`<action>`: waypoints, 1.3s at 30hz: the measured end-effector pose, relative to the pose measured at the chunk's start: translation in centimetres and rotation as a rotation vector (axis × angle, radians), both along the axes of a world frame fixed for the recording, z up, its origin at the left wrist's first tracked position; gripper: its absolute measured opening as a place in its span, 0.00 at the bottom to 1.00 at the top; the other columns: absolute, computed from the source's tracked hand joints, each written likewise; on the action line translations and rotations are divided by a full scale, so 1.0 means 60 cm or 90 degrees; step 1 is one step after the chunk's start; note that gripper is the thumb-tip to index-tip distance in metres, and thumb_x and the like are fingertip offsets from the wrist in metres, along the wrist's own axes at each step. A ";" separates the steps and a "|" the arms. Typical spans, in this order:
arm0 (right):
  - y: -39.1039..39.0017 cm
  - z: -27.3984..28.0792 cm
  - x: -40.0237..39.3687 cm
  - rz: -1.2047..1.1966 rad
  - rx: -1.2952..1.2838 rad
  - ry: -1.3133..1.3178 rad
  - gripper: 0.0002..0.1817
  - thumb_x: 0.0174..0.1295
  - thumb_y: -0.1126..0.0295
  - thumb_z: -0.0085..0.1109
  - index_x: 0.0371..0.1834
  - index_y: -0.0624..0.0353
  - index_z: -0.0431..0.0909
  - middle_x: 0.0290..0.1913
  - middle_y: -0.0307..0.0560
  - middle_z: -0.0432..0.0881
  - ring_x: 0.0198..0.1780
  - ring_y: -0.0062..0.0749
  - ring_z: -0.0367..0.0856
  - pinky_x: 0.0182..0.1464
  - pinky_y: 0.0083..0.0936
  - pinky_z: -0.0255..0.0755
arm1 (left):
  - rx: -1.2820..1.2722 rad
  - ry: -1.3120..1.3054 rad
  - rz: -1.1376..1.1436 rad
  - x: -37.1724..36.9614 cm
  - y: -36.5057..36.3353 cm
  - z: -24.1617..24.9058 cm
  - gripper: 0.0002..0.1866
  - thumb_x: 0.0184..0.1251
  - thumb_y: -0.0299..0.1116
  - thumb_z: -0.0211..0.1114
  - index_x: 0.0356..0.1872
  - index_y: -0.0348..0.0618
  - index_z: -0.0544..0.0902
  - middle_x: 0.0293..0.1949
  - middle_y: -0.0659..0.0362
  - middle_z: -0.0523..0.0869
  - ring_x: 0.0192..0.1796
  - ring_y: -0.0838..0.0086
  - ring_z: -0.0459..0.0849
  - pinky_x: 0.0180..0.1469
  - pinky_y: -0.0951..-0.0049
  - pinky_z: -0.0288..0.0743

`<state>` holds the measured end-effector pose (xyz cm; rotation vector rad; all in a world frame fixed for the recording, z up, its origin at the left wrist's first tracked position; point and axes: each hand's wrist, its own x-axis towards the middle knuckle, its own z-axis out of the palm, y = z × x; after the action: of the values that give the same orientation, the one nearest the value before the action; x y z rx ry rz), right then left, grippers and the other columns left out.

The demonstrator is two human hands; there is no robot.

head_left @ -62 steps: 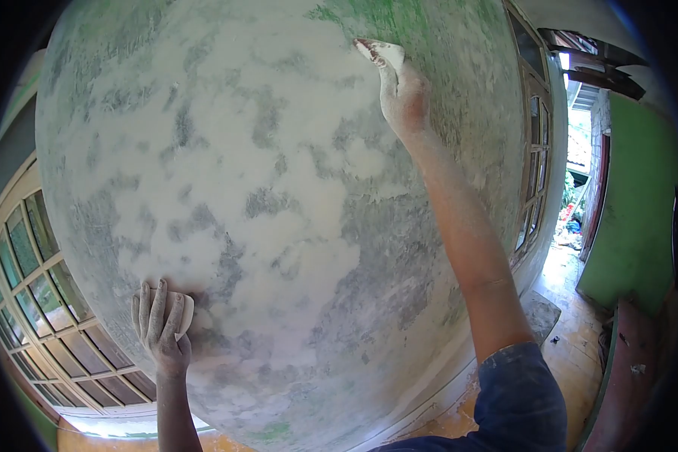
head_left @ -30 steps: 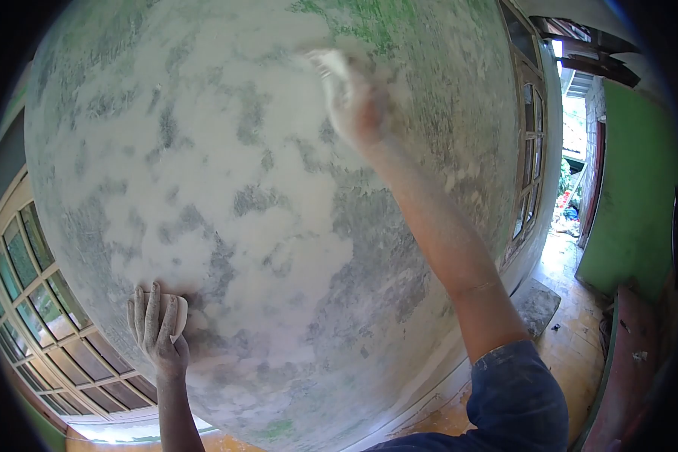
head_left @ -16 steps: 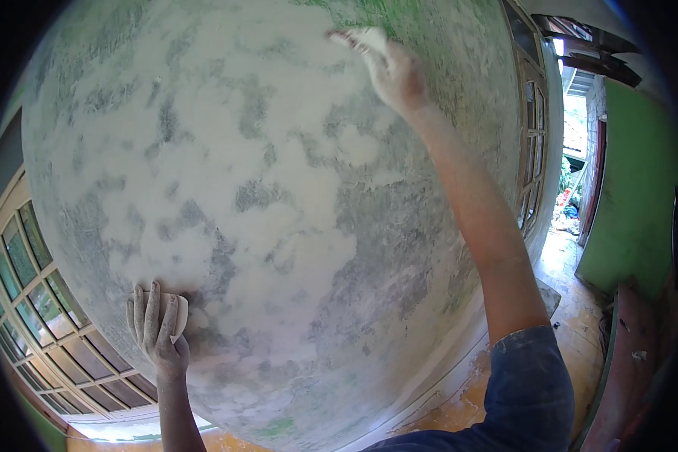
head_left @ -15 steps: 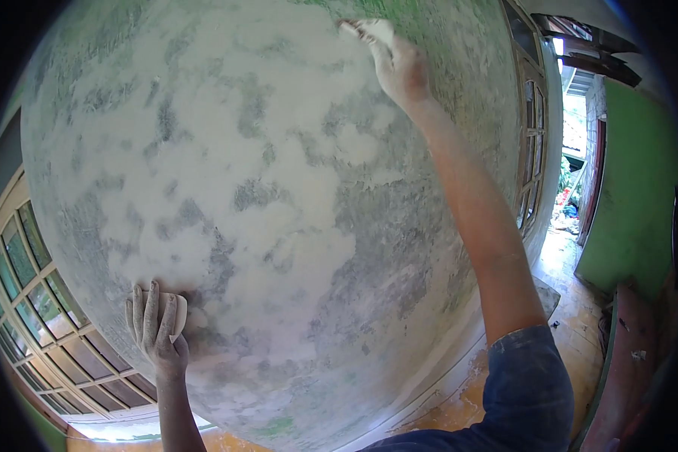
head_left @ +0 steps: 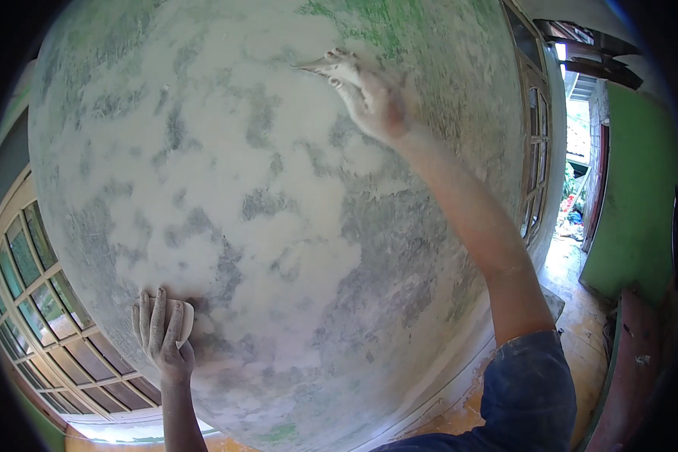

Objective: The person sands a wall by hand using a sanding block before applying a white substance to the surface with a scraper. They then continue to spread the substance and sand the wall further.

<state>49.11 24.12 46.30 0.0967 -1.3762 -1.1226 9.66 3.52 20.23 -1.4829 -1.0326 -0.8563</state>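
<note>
In front of me is a wall (head_left: pixel 279 248) patched with white filler over grey and green. My right hand (head_left: pixel 373 98), dusted white, is high on it with the fingers closed on a thin sheet that looks like sandpaper (head_left: pixel 313 68). Its edge points left against the surface. Low on the left, my left hand (head_left: pixel 164 339) presses a pale flat piece, which looks like sandpaper (head_left: pixel 187 322), to the wall. Its fingers lie over the piece and hide most of it.
To the left is a window with a wooden grid frame (head_left: pixel 49 286); another paned frame (head_left: pixel 535 143) stands right of the wall. A doorway opens farther right beside a green wall (head_left: pixel 633 188). A reddish board (head_left: pixel 633 369) leans at the lower right above the tiled floor (head_left: pixel 580 324).
My right hand has moved down and left across the wall with its sheet, and the wrist has turned. The left hand stays almost in place on its pale piece; the view has shifted slightly.
</note>
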 end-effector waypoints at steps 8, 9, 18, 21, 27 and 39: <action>-0.032 -0.054 0.002 0.003 -0.102 0.076 0.09 0.64 0.72 0.55 0.46 0.57 0.78 0.37 0.47 0.84 0.32 0.31 0.83 0.32 0.27 0.79 | 0.002 -0.009 -0.006 -0.001 -0.001 -0.002 0.17 0.68 0.29 0.46 0.53 0.48 0.78 0.61 0.50 0.75 0.68 0.49 0.66 0.68 0.43 0.54; -0.028 -0.062 -0.001 -0.009 -0.046 0.033 0.09 0.65 0.70 0.54 0.46 0.53 0.79 0.35 0.45 0.83 0.31 0.33 0.82 0.30 0.28 0.78 | 0.002 -0.009 -0.006 -0.002 0.000 -0.002 0.17 0.68 0.29 0.46 0.53 0.48 0.78 0.61 0.50 0.75 0.68 0.49 0.66 0.68 0.43 0.54; -0.053 -0.074 0.001 0.001 -0.081 0.032 0.10 0.64 0.74 0.53 0.48 0.53 0.77 0.39 0.44 0.84 0.37 0.32 0.83 0.38 0.25 0.80 | 0.002 -0.007 -0.015 0.003 -0.003 0.001 0.18 0.67 0.28 0.45 0.53 0.48 0.78 0.61 0.50 0.75 0.68 0.48 0.66 0.68 0.43 0.54; -0.070 -0.070 0.021 -0.051 -0.208 0.136 0.10 0.64 0.74 0.52 0.48 0.54 0.77 0.41 0.45 0.84 0.40 0.33 0.83 0.40 0.25 0.80 | 0.003 -0.004 -0.018 0.003 -0.002 0.001 0.18 0.67 0.28 0.45 0.53 0.48 0.79 0.61 0.50 0.76 0.68 0.48 0.66 0.68 0.43 0.54; -0.084 -0.078 -0.049 -0.080 -0.121 0.190 0.09 0.64 0.71 0.53 0.46 0.53 0.77 0.38 0.48 0.83 0.35 0.34 0.82 0.37 0.25 0.80 | 0.003 0.003 -0.008 -0.001 0.001 -0.001 0.18 0.68 0.30 0.44 0.53 0.48 0.79 0.61 0.50 0.76 0.68 0.48 0.66 0.68 0.43 0.54; -0.087 -0.051 -0.078 0.058 -0.309 0.295 0.10 0.64 0.73 0.52 0.46 0.63 0.75 0.35 0.51 0.83 0.34 0.34 0.82 0.35 0.28 0.78 | 0.001 0.006 -0.024 -0.002 0.000 0.001 0.17 0.71 0.34 0.45 0.54 0.46 0.79 0.62 0.50 0.74 0.68 0.48 0.65 0.68 0.43 0.54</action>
<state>44.46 18.91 43.25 -0.4234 -1.1717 -0.6546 9.52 3.53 20.27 -1.5076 -0.9999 -0.8757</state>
